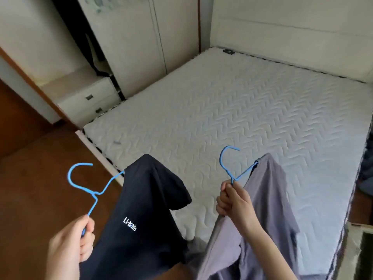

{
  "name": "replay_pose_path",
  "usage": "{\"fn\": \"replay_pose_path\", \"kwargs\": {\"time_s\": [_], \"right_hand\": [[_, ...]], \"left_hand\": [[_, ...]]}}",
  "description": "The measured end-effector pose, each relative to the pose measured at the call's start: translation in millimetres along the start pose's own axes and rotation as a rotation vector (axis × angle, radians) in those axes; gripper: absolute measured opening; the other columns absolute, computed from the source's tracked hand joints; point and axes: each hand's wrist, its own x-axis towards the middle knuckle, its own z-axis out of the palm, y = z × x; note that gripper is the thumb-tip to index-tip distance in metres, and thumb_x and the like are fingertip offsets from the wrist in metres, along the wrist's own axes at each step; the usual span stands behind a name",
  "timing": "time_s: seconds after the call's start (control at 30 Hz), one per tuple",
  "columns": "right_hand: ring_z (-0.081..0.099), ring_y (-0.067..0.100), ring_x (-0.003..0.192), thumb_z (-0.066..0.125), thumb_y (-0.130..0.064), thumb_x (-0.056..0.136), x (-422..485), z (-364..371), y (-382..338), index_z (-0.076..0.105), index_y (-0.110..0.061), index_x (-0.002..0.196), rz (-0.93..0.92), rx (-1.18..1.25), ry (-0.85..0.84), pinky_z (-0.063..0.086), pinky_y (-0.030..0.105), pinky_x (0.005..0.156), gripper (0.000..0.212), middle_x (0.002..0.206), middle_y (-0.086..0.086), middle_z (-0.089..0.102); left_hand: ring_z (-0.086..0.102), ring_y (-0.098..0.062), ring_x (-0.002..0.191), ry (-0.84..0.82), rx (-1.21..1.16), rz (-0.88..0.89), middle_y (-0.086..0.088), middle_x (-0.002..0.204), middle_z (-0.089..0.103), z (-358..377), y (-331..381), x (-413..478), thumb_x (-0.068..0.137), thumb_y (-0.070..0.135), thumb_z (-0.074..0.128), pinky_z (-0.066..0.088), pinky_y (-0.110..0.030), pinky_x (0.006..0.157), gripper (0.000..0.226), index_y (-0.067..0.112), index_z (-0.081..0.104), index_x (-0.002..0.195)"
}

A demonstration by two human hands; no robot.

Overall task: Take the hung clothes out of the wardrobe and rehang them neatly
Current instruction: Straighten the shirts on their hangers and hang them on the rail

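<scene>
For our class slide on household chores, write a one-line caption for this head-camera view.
Each hand holds a blue hanger: left hand with a navy shirt, right hand with a lilac shirt, above a bare mattress.

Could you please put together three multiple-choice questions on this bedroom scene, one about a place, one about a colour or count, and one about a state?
1. Where is the bare mattress relative to the person?
A. In front, past both garments
B. Propped against the wardrobe
C. Rolled up on the floor

2. What colour are the two wire hangers?
A. White
B. Blue
C. Black

3. What is the state of the dark shirt?
A. Folded on the mattress
B. Lying on the floor
C. Draped on a hanger held in the hand

Answers:
1. A, the quilted mattress spreads out flat beyond the shirts.
2. B, the left hanger and the right hanger are both blue wire.
3. C, the left hand grips its hanger, and the right hand likewise holds up the lilac shirt.
</scene>
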Motion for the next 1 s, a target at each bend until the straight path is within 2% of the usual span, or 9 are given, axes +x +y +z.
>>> {"fn": "replay_pose_path", "kwargs": {"time_s": [0.13, 0.2, 0.33, 0.4, 0.47, 0.67, 0.8, 0.93, 1.0], "right_hand": [[0.014, 0.009, 0.044, 0.033, -0.006, 0.103, -51, 85, 10, 0.046, -0.007, 0.079, 0.046, -0.301, -0.192, 0.013, 0.016, 0.042, 0.028, 0.056, -0.003, 0.019], [0.017, 0.009, 0.044, 0.038, -0.008, 0.103, -68, 119, 21, 0.051, -0.005, 0.078, 0.001, -0.436, -0.207, 0.012, 0.018, 0.042, 0.028, 0.055, -0.002, 0.021], [0.026, 0.008, 0.044, 0.043, -0.013, 0.099, -88, 179, 54, 0.045, 0.008, 0.08, -0.183, -0.694, -0.175, 0.023, 0.021, 0.04, 0.028, 0.049, -0.008, 0.029], [0.031, 0.009, 0.047, 0.045, -0.017, 0.097, -88, 206, 71, 0.049, 0.003, 0.081, -0.242, -0.794, -0.181, 0.027, 0.024, 0.045, 0.026, 0.048, -0.011, 0.033], [0.031, 0.01, 0.049, 0.045, -0.021, 0.097, -82, 236, 85, 0.052, -0.001, 0.081, -0.237, -0.789, -0.198, 0.027, 0.025, 0.046, 0.027, 0.051, -0.012, 0.034], [0.019, 0.01, 0.045, 0.04, -0.019, 0.101, -24, 353, 132, 0.051, 0.01, 0.087, -0.042, -0.661, -0.347, 0.012, 0.025, 0.044, 0.035, 0.055, -0.003, 0.023], [0.016, 0.011, 0.046, 0.037, -0.019, 0.101, 48, 446, 178, 0.055, 0.007, 0.086, 0.036, -0.682, -0.493, 0.009, 0.03, 0.046, 0.035, 0.057, 0.0, 0.019], [0.016, 0.012, 0.044, 0.039, -0.021, 0.102, 120, 548, 211, 0.059, -0.002, 0.084, 0.086, -0.701, -0.587, 0.009, 0.029, 0.044, 0.033, 0.054, -0.002, 0.021], [0.017, 0.012, 0.043, 0.04, -0.022, 0.102, 157, 594, 221, 0.059, -0.003, 0.084, 0.088, -0.719, -0.62, 0.011, 0.026, 0.043, 0.032, 0.053, -0.002, 0.023]], "left_hand": [[0.02, -0.009, 0.035, 0.109, -0.042, 0.194, 0.0, 0.044, 0.028, -87, -1, -30, 0.093, 0.025, 0.052, 0.016, -0.014, 0.042, 0.035, 0.003, 0.05, 0.066], [0.019, -0.012, 0.042, 0.128, -0.07, 0.238, -0.005, 0.055, 0.025, -133, -6, -36, 0.092, 0.023, 0.053, 0.016, -0.017, 0.043, 0.033, 0.0, 0.05, 0.068], [0.021, -0.01, 0.04, 0.213, -0.105, 0.241, -0.001, 0.049, 0.027, -214, -17, -35, 0.091, 0.021, 0.052, 0.018, -0.017, 0.041, 0.032, 0.005, 0.051, 0.064], [0.02, -0.011, 0.04, 0.26, -0.121, 0.239, -0.003, 0.051, 0.026, -246, -22, -26, 0.092, 0.02, 0.05, 0.018, -0.017, 0.042, 0.031, 0.004, 0.051, 0.065], [0.02, -0.01, 0.038, 0.3, -0.132, 0.219, -0.002, 0.05, 0.025, -273, -26, -12, 0.092, 0.017, 0.048, 0.017, -0.016, 0.042, 0.029, 0.005, 0.049, 0.065], [0.025, -0.007, 0.038, 0.349, -0.121, 0.283, 0.007, 0.047, 0.031, -343, -32, 46, 0.097, 0.02, 0.044, 0.02, -0.02, 0.045, 0.037, 0.02, 0.046, 0.061], [0.021, -0.005, 0.034, 0.533, -0.224, 0.134, 0.003, 0.045, 0.031, -379, -23, 111, 0.091, 0.013, 0.053, 0.013, -0.016, 0.046, 0.032, 0.01, 0.053, 0.06], [0.024, -0.007, 0.036, 0.632, -0.247, 0.053, 0.003, 0.044, 0.031, -409, 3, 169, 0.09, 0.015, 0.054, 0.02, -0.009, 0.041, 0.028, 0.001, 0.053, 0.066], [0.025, -0.014, 0.042, 0.694, -0.236, 0.031, -0.004, 0.05, 0.029, -421, 24, 197, 0.087, 0.02, 0.056, 0.023, -0.015, 0.046, 0.034, -0.006, 0.048, 0.067]]}}
